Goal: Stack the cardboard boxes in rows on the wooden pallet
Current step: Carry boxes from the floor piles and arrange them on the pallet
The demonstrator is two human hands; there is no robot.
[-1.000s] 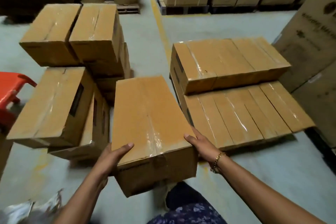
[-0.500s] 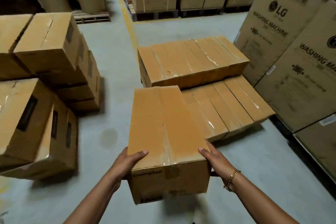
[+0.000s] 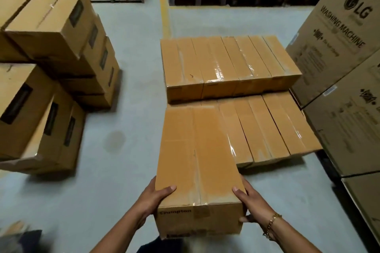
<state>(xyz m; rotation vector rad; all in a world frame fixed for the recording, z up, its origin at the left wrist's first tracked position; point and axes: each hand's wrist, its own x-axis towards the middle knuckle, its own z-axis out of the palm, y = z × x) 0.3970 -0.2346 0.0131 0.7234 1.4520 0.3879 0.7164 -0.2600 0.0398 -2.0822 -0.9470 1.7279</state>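
Grey concrete floor point(image 3: 131, 47) amid stacked cartons point(image 3: 51, 26); left hand point(image 3: 153, 199), right hand point(image 3: 251, 201) grasp box point(image 3: 195, 160).

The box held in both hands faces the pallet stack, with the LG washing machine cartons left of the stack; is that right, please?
Not quite: the head view shows the LG cartons right of the pallet stack. The left hand and right hand do hold the box.
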